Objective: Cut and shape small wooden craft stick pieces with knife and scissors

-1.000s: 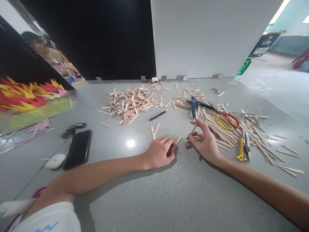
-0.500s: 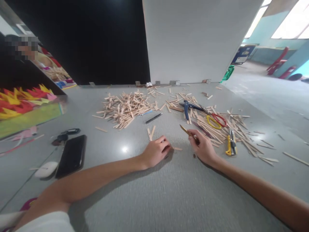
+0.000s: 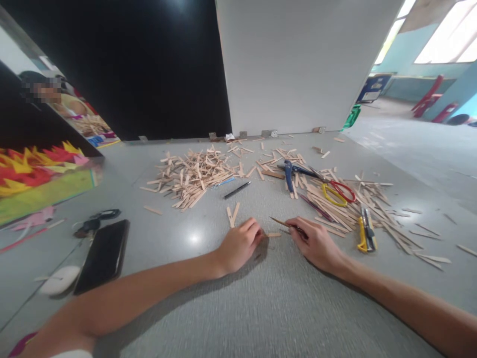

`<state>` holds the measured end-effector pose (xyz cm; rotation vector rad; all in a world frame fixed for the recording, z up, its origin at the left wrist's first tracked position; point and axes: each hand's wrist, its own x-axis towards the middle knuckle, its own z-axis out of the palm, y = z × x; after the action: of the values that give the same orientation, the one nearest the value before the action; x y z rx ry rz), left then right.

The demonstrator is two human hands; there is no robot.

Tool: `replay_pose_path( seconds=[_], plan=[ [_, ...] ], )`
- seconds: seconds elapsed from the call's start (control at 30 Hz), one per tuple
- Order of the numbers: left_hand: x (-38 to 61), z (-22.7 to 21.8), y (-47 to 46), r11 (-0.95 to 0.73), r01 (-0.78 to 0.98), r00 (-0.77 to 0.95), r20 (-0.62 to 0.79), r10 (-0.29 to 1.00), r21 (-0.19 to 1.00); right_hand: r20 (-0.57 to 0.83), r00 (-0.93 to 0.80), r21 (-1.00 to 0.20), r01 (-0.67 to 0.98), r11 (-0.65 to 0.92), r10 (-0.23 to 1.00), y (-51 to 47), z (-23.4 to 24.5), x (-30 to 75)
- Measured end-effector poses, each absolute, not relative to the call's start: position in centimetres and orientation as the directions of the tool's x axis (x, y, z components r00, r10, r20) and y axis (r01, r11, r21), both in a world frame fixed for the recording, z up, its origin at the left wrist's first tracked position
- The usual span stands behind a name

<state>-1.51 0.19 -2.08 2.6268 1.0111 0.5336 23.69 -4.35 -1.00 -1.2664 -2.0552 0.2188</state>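
My left hand (image 3: 240, 246) rests on the table (image 3: 238, 308) with its fingertips pinched on a small wooden craft stick (image 3: 275, 234), whose end pokes out to the right. My right hand (image 3: 316, 243) is closed round a slim, pointed, gold-brown blade (image 3: 280, 222), its tip aimed left above the stick. The blade's handle is mostly hidden in my fingers. Just past my left hand, two sticks form a V (image 3: 233, 215). A black pen (image 3: 237, 190) lies farther back.
A heap of craft sticks (image 3: 194, 176) lies behind the pen. To the right are blue-handled pliers (image 3: 288, 176), red-and-yellow scissors (image 3: 339, 193), a yellow box cutter (image 3: 367, 231) and scattered sticks. A phone (image 3: 102, 256), keys (image 3: 97, 219) and a white mouse (image 3: 59, 280) lie left. Upright panels (image 3: 298, 64) stand behind.
My right hand has come a little closer to my left hand. The blade has swung flatter, its tip now nearer the stick. The view has shifted slightly.
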Motion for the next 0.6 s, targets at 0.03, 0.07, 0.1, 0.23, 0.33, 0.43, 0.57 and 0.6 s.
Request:
replay_pose_path(
  seconds=[0.03, 0.07, 0.1, 0.23, 0.33, 0.43, 0.57, 0.6],
  plan=[
    [-1.56, -2.09, 0.29, -0.722, 0.584, 0.686, 0.249, 0.684, 0.371, 0.472, -0.275, -0.476, 0.721, 0.505, 0.838, -4.35, -1.01, 23.70],
    [-1.61, -2.10, 0.41, -0.728, 0.580, 0.688, 0.258, 0.678, 0.364, 0.468, -0.277, -0.473, 0.723, 0.503, 0.839, -4.35, -1.03, 23.72],
    [-1.67, -2.11, 0.55, -0.737, 0.573, 0.696, 0.263, 0.669, 0.358, 0.467, -0.279, -0.471, 0.724, 0.503, 0.839, -4.36, -1.05, 23.73],
    [-1.94, -2.14, 1.05, -0.768, 0.543, 0.729, 0.263, 0.632, 0.340, 0.470, -0.306, -0.461, 0.714, 0.526, 0.828, -4.43, -1.14, 23.72],
    [-2.11, -2.18, 1.14, -0.771, 0.528, 0.732, 0.268, 0.626, 0.357, 0.462, -0.326, -0.461, 0.706, 0.538, 0.825, -4.45, -1.21, 23.68],
    [-2.18, -2.21, 1.14, -0.755, 0.510, 0.725, 0.267, 0.635, 0.412, 0.456, -0.336, -0.461, 0.703, 0.542, 0.824, -4.46, -1.26, 23.66],
    [-2.03, -2.17, 1.22, -0.691, 0.527, 0.690, 0.226, 0.688, 0.495, 0.455, -0.338, -0.449, 0.712, 0.540, 0.824, -4.57, -1.28, 23.63],
    [-1.97, -2.16, 1.22, -0.679, 0.535, 0.683, 0.215, 0.698, 0.503, 0.455, -0.335, -0.449, 0.714, 0.537, 0.825, -4.60, -1.29, 23.63]
  ],
)
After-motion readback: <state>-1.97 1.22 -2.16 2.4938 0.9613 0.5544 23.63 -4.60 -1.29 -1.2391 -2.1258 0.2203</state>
